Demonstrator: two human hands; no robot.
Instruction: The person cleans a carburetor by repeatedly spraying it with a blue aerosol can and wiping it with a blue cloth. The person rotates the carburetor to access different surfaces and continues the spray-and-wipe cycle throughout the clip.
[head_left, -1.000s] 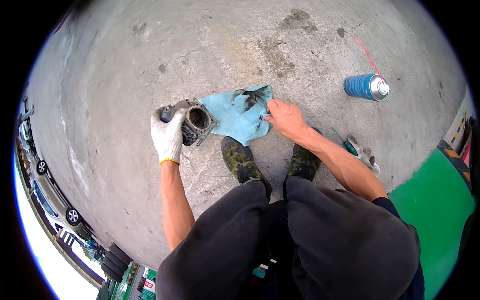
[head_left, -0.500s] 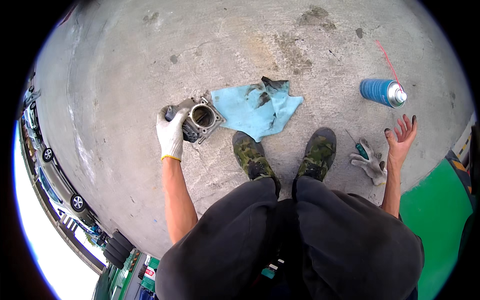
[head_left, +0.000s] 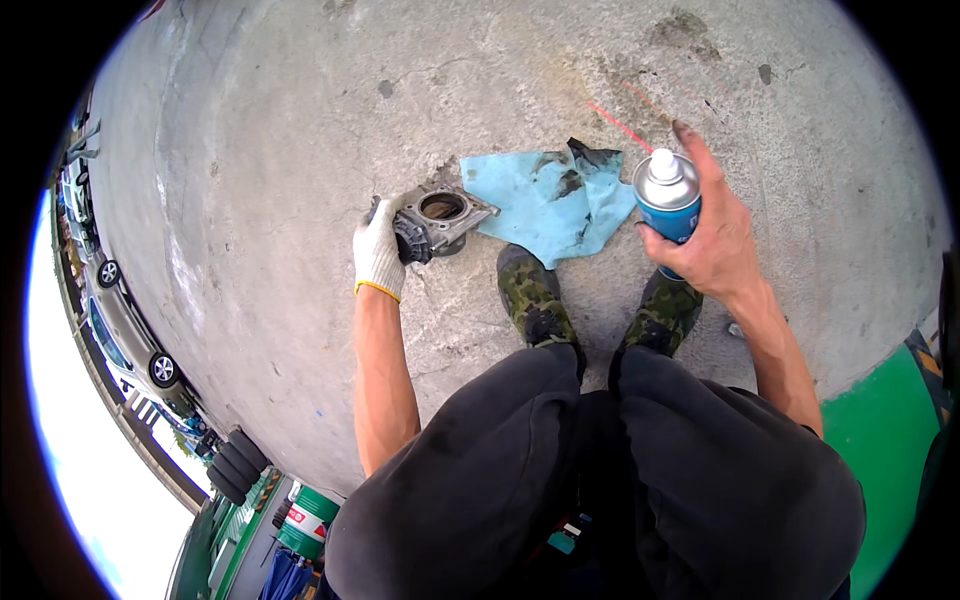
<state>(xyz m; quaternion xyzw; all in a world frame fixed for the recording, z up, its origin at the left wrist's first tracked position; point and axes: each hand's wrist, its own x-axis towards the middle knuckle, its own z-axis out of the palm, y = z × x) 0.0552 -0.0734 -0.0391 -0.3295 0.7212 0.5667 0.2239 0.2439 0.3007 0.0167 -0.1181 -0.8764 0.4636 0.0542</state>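
**Lots half-covered on this stained grey concrete floor [head_left: 260, 210]**

The left hand [head_left: 378, 250], in a white knit glove with a yellow cuff, is clamped on the grey metal housing with a round bore [head_left: 446, 231]; most of the fingertips are hidden. That housing sits left of the light-blue, black-smudged cloth [head_left: 540, 205], right at its edge, but I can't tell if they touch.

The bare right hand [head_left: 722, 245] is wrapped around the blue can with a silver top [head_left: 665, 195], covering much of its side. The thin red straw [head_left: 620, 127] points up and left from the white nozzle [head_left: 664, 165]. Can and hand block part of one camo shoe [head_left: 668, 315]. Some small pale thing [head_left: 735, 330] pokes out by the right forearm, no clue what.

Count: one housing, one cloth, one can, one straw, two shoes. The black tyre stack [head_left: 238, 466] at lower left is too small to count reliably, and a leg cuts off the green drum [head_left: 310, 520].
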